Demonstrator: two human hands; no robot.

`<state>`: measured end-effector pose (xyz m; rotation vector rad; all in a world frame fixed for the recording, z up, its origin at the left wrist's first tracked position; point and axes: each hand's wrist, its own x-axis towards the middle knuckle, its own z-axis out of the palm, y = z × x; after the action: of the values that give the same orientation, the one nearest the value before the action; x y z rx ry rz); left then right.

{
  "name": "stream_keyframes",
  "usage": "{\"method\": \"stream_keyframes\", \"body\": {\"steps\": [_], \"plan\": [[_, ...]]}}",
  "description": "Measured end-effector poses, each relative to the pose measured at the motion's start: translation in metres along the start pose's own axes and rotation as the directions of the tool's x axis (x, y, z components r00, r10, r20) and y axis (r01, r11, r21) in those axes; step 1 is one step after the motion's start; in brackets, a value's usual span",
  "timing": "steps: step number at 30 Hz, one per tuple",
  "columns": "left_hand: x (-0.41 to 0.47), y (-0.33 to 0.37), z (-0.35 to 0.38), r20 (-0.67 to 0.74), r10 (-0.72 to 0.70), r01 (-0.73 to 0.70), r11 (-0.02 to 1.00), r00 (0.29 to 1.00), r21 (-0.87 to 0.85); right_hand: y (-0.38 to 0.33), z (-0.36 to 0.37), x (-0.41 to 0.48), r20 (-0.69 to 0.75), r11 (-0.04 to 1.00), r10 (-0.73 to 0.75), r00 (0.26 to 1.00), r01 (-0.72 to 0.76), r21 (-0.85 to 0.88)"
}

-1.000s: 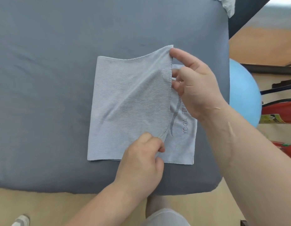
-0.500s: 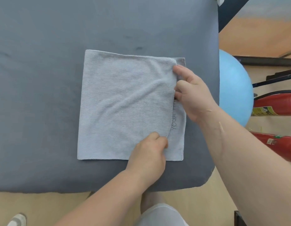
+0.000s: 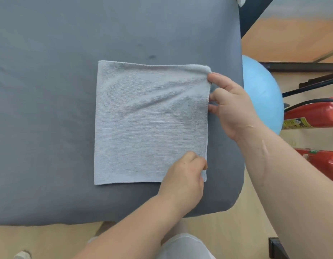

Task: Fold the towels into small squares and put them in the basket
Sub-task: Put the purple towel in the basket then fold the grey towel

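A light grey towel (image 3: 149, 124) lies folded in half on the dark grey padded table (image 3: 50, 90), its two layers lined up along the right side. My right hand (image 3: 231, 105) pinches the towel's upper right corner and right edge with thumb and fingertips. My left hand (image 3: 184, 172) is curled over the lower right corner and pinches the top layer there. No basket is in view.
The table's right edge (image 3: 240, 128) and near edge run close to the towel. A blue exercise ball (image 3: 261, 92) sits on the floor to the right, next to red fire extinguishers (image 3: 315, 113). A scrap of white cloth (image 3: 241, 0) shows at the table's far corner.
Both hands carried the top layer rightward and laid it flat. It now covers the printed lower layer, and the right edges meet.
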<state>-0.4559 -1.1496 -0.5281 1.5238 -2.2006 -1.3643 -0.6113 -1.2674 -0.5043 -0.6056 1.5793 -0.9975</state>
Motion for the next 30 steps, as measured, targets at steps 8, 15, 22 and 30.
{"method": "stream_keyframes", "body": {"steps": [8, 15, 22, 30], "plan": [[0.009, -0.004, 0.013, 0.036, -0.032, 0.032, 0.999, 0.999, 0.014, 0.024, -0.003, 0.002, 0.098, 0.989, -0.058, 0.993, 0.071, -0.129], [0.003, 0.019, 0.005, -0.109, 0.035, -0.040, 0.998, 0.993, -0.043, 0.017, -0.003, 0.003, 0.078, 0.978, -0.113, 0.991, 0.125, -0.167], [0.005, 0.010, 0.016, 0.079, 0.008, -0.009, 1.000, 0.997, 0.003, 0.024, -0.008, 0.008, 0.058, 0.859, -0.178, 0.982, 0.183, -0.479], [-0.004, -0.023, -0.025, -0.303, 0.144, -0.132, 0.989, 0.942, 0.060, 0.054, 0.024, -0.021, 0.108, 0.290, -0.389, 0.915, 0.233, -0.928]]}}
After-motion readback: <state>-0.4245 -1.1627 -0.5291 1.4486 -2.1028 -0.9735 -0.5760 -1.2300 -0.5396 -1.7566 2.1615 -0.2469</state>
